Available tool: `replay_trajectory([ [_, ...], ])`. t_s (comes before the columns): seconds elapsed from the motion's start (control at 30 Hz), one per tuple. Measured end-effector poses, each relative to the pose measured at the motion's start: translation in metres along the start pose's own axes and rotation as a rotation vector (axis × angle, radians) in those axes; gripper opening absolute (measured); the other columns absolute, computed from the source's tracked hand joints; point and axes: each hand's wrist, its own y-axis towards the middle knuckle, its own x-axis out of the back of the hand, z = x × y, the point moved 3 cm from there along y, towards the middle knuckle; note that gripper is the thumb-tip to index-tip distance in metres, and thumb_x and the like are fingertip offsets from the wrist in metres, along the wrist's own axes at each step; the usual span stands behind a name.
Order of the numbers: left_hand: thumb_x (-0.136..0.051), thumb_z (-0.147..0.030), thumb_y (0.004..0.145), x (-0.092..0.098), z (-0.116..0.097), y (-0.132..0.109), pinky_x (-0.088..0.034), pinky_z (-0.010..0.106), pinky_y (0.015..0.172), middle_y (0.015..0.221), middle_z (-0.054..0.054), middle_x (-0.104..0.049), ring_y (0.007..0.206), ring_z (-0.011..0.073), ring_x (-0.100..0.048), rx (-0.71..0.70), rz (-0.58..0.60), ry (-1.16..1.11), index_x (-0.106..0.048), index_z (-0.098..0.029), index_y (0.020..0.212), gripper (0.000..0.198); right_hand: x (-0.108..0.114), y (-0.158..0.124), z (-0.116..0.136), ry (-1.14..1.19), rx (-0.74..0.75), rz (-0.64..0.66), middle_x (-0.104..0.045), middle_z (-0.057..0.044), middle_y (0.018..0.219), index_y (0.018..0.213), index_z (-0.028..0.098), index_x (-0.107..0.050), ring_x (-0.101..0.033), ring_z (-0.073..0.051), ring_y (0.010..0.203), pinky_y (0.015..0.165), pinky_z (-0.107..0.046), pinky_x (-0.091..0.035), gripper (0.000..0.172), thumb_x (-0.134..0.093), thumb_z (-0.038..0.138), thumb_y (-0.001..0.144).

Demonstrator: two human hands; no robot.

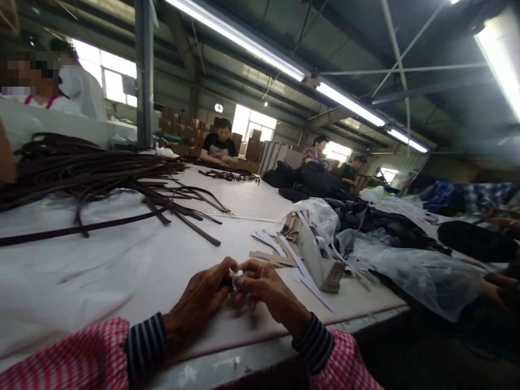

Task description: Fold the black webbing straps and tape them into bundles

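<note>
Close together over the white table top (195,319), near its front edge, my two hands meet at a small white piece (236,276). My left hand (201,292) is closed, thumb and fingers pinching beside that piece; something dark shows between its fingertips, too small to name. From the other side my right hand (268,284) pinches the white piece, its lower fingers curled and slightly blurred. Just right of it lie white paper strips (300,271) and beige card strips (270,257). Behind these stands a grey-white plastic holder (320,260), which looks like a tape dispenser.
Many dark brown straps (101,173) are heaped at the left, their ends reaching across the table. Clear plastic film (426,276) and black fabric items (317,181) lie at the right. Co-workers, including one person (221,146) across the table, sit around. A post (145,76) rises behind the straps.
</note>
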Motion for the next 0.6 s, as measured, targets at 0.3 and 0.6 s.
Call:
replay_trajectory([
  [0.3, -0.044, -0.017, 0.088, 0.000, -0.004, -0.003, -0.041, 0.027, 0.068, 0.087, 0.001, -0.064, 0.074, 0.0175, -0.059, -0.090, 0.034, 0.076, -0.050, -0.024, 0.093, 0.011, 0.002, 0.001, 0.008, -0.068, -0.004, -0.003, -0.069, -0.004, 0.068, 0.087, 0.012, -0.069, -0.064, -0.013, 0.054, 0.041, -0.017, -0.043, 0.024, -0.069, 0.032, 0.074],
  [0.6, -0.047, -0.019, 0.087, 0.001, -0.007, -0.001, -0.039, 0.027, 0.068, 0.084, -0.002, -0.064, 0.072, 0.0178, -0.059, -0.030, 0.045, -0.011, -0.045, -0.025, 0.097, 0.012, 0.009, 0.005, 0.015, -0.256, 0.045, 0.095, -0.066, -0.001, 0.067, 0.082, 0.014, -0.070, -0.061, -0.013, 0.056, 0.050, -0.021, -0.042, 0.020, -0.070, 0.034, 0.078],
])
